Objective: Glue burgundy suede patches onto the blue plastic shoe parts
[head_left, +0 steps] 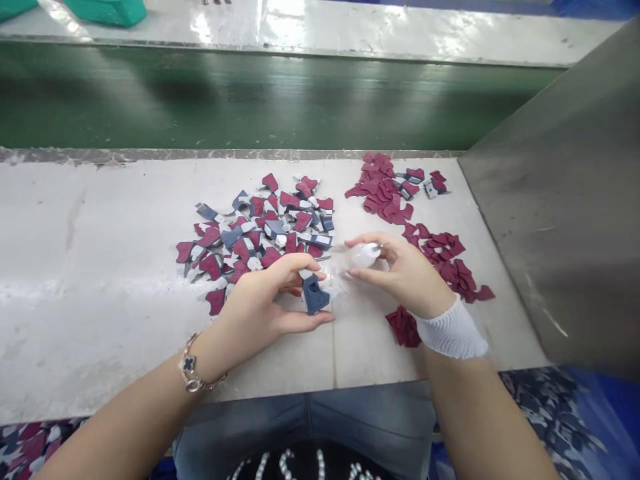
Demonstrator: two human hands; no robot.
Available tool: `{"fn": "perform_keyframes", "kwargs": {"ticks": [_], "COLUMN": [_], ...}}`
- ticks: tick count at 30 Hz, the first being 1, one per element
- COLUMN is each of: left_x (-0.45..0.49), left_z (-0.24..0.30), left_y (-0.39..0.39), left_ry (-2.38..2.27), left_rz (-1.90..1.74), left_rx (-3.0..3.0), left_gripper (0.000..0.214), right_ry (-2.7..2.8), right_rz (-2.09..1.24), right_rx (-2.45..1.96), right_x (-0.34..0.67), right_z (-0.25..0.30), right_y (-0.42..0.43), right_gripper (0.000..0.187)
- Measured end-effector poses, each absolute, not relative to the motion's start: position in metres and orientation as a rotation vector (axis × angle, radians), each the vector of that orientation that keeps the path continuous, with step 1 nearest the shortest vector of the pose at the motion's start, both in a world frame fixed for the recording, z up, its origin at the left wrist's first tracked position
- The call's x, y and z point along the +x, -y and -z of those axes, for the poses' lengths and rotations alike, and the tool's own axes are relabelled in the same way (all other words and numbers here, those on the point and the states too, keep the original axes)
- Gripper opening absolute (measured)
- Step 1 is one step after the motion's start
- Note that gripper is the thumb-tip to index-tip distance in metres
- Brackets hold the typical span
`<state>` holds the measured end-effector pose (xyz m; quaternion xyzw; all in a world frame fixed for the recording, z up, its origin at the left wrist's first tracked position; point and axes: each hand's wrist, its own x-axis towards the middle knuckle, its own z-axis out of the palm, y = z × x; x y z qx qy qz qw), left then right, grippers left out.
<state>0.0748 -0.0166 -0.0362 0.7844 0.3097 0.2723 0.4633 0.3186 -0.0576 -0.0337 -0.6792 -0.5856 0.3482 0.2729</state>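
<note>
White table (110, 267), green panel (320, 100) up at 12 o'clock. My left hand (260, 297), half curled, pinches a navy piece (314, 297); right hand (407, 270) loosely grips a white bottle (363, 255) at its 2 o'clock.

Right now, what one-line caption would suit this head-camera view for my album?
Left hand holding a navy piece, right hand a white bottle-like object, near scattered maroon pieces.

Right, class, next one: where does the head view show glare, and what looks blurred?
Head view: bright glare patches on the upper ledge; head view: softer reflections on the green surface and a light streak low on the metal panel; head view: the white bottle in the right hand looks smeared, the blue piece in the left hand clearer.
</note>
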Motion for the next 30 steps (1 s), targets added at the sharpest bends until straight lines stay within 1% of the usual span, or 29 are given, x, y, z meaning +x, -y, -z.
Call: {"fn": "perform_keyframes", "kwargs": {"ticks": [2, 3, 4, 6, 7, 8, 12, 17, 22, 24, 27, 30], "left_x": [0.075, 0.075, 0.075, 0.075, 0.076, 0.076, 0.079, 0.081, 0.082, 0.083, 0.083, 0.082], "left_z": [0.036, 0.037, 0.036, 0.036, 0.036, 0.035, 0.036, 0.043, 0.044, 0.042, 0.042, 0.045], "left_y": [0.016, 0.016, 0.015, 0.015, 0.015, 0.015, 0.017, 0.017, 0.018, 0.019, 0.020, 0.020], "left_ry": [-0.731, -0.729, -0.733, -0.746, -0.748, -0.749, -0.772, -0.774, -0.788, -0.809, -0.809, -0.731], "left_rz": [-0.656, -0.644, -0.625, -0.557, -0.520, -0.489, -0.415, -0.364, -0.370, -0.412, -0.621, -0.803], "left_rx": [1.852, 1.803, 1.753, 1.676, 1.649, 1.625, 1.572, 1.488, 1.414, 1.499, 1.731, 1.814], "left_gripper": [0.048, 0.048, 0.048, 0.048, 0.048, 0.048, 0.048, 0.049, 0.056, 0.049, 0.028, 0.023], "right_ry": [1.624, 1.646, 1.670, 1.749, 1.795, 1.840, 1.973, 2.039, 1.990, 1.919, 1.719, 1.593], "right_rz": [-0.889, -0.850, -0.812, -0.784, -0.777, -0.773, -0.751, -0.774, -0.813, -0.889, -1.137, -1.224], "right_rx": [-1.910, -1.964, -2.018, -2.096, -2.119, -2.133, -2.146, -2.106, -2.052, -2.004, -1.771, -1.593], "right_x": [0.325, 0.330, 0.335, 0.344, 0.348, 0.351, 0.355, 0.356, 0.351, 0.341, 0.318, 0.296], "right_z": [0.034, 0.032, 0.030, 0.028, 0.028, 0.030, 0.040, 0.037, 0.015, 0.004, -0.010, -0.015], "right_y": [0.072, 0.082, 0.093, 0.115, 0.124, 0.130, 0.132, 0.111, 0.115, 0.124, 0.133, 0.135], "right_gripper": [0.045, 0.047, 0.044, 0.029, 0.024, 0.024, 0.034, 0.029, 0.022, 0.019, 0.011, 0.006]}}
